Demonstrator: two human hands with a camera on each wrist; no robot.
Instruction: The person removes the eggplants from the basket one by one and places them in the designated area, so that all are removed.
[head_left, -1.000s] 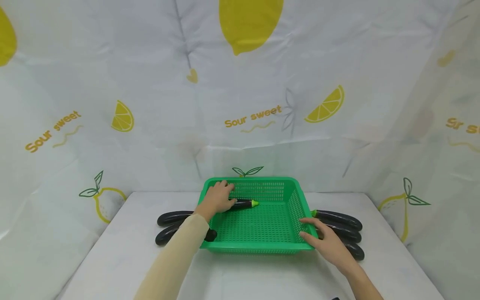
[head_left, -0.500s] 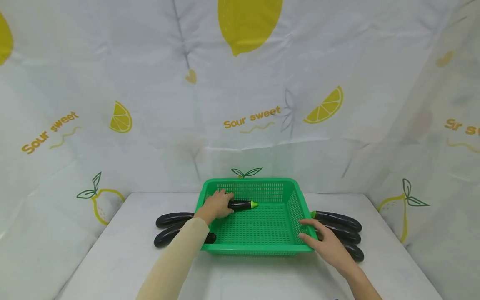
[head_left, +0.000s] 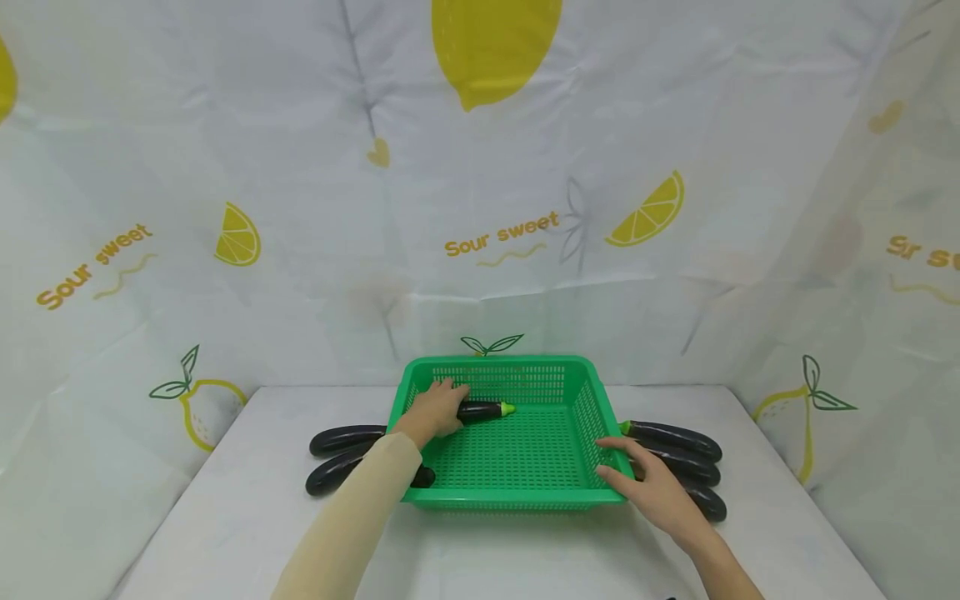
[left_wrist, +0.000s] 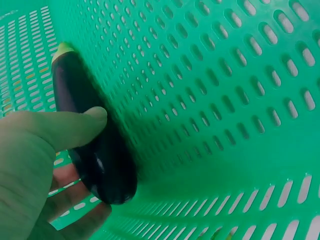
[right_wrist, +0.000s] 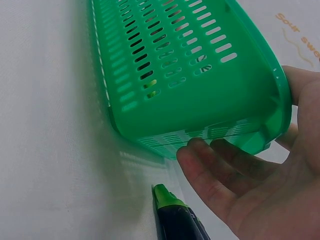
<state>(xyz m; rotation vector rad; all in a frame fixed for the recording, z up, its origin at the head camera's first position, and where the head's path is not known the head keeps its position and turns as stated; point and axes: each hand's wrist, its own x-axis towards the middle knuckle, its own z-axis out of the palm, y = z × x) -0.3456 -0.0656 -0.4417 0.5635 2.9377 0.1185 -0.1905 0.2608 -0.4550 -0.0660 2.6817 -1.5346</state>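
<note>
In the head view, a green perforated plastic basket [head_left: 517, 495] stands on the white table. My left hand [head_left: 435, 413] reaches inside at the back left and holds a dark purple eggplant [head_left: 480, 410] with a green cap. The left wrist view has the thumb across this eggplant [left_wrist: 80, 95] and the fingers behind it, beside the basket's wall. At the right side my right hand [head_left: 654, 483] grips the basket's rim. Seen from the right wrist, several fingers [right_wrist: 207, 167] reach along the outside of the basket [right_wrist: 200, 100].
Outside the basket on the left lie dark eggplants [head_left: 337, 471], partly hidden by my left sleeve [head_left: 360, 517]. More eggplants [head_left: 675, 438] lie to the right, partly behind my right hand. A lemon-print sheet [head_left: 337, 250] hangs behind the table [head_left: 465, 558].
My left hand has lowered slightly with the eggplant into the basket, then stays almost still. My right hand keeps its place at the rim.
</note>
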